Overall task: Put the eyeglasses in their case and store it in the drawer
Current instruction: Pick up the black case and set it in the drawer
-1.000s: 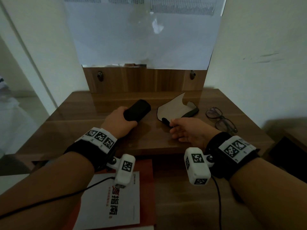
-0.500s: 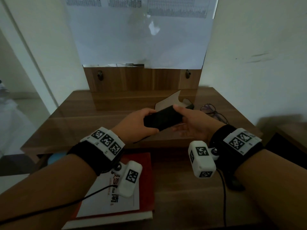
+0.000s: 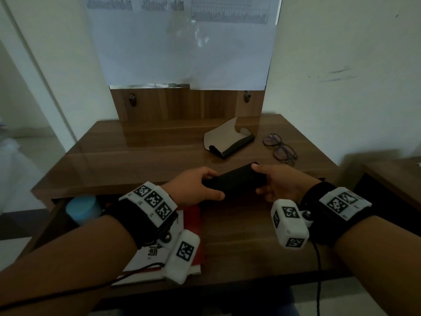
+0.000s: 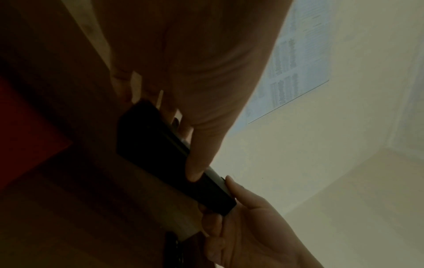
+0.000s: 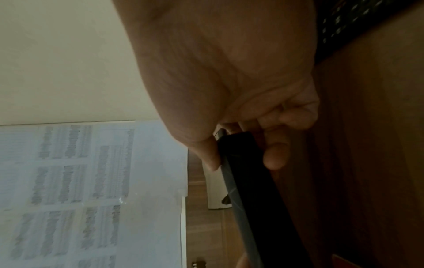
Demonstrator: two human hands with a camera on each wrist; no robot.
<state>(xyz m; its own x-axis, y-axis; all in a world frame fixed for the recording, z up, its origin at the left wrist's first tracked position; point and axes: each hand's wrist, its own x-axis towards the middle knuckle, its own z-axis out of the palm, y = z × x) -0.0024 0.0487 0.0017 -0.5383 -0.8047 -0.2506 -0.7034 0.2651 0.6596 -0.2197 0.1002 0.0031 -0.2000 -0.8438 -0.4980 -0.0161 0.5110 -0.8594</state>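
A closed black case (image 3: pixel 237 182) hangs level over the open drawer (image 3: pixel 241 238), just in front of the tabletop edge. My left hand (image 3: pixel 205 185) grips its left end and my right hand (image 3: pixel 262 181) grips its right end. In the left wrist view the thumb lies along the black case (image 4: pixel 160 154); in the right wrist view thumb and fingers pinch the black case (image 5: pixel 252 190). A second case (image 3: pixel 227 140) lies open on the table, pale lining up. The eyeglasses (image 3: pixel 280 149) lie unfolded on the table to its right.
In the drawer's left half lie a red book (image 3: pixel 193 224) with a white sheet on it and a blue-lidded container (image 3: pixel 82 208). The wooden table (image 3: pixel 136 160) backs onto a wall panel with paper sheets. A dark cabinet (image 3: pixel 391 179) stands at the right.
My left hand lifted the black case off the table and brought it toward me over the drawer. My right hand left the open case and took the black case's other end.
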